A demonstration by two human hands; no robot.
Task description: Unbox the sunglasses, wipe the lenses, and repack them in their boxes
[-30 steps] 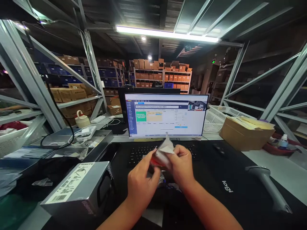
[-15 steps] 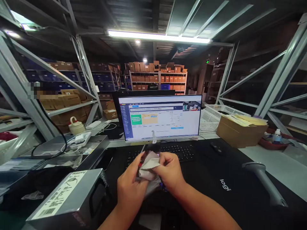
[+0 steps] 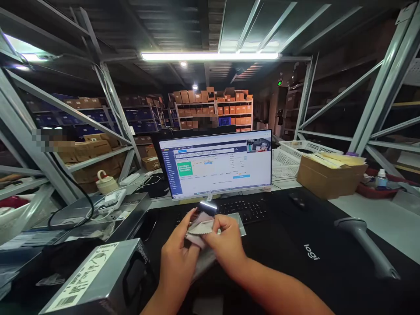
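Note:
Both my hands meet in front of the keyboard [image 3: 243, 206], above the black desk mat [image 3: 311, 253]. My left hand [image 3: 179, 256] and my right hand [image 3: 226, 243] are closed together on a small grey cloth [image 3: 201, 227] with zigzag edges. A dark, shiny object [image 3: 206, 209] sticks out above the cloth between my fingers; I cannot make out what it is. A clear plastic wrapper [image 3: 238, 221] shows under and behind my right hand. The monitor [image 3: 218, 162] stands lit just behind.
A grey printed box [image 3: 95, 280] lies at the near left. A barcode scanner [image 3: 367, 245] rests on the mat at right. A cardboard box of envelopes [image 3: 330, 173] and white baskets [image 3: 295, 155] stand at right. Metal shelving surrounds the desk.
My hands have lowered the cloth and folded it round the dark object. The view has tilted upward and shifted slightly.

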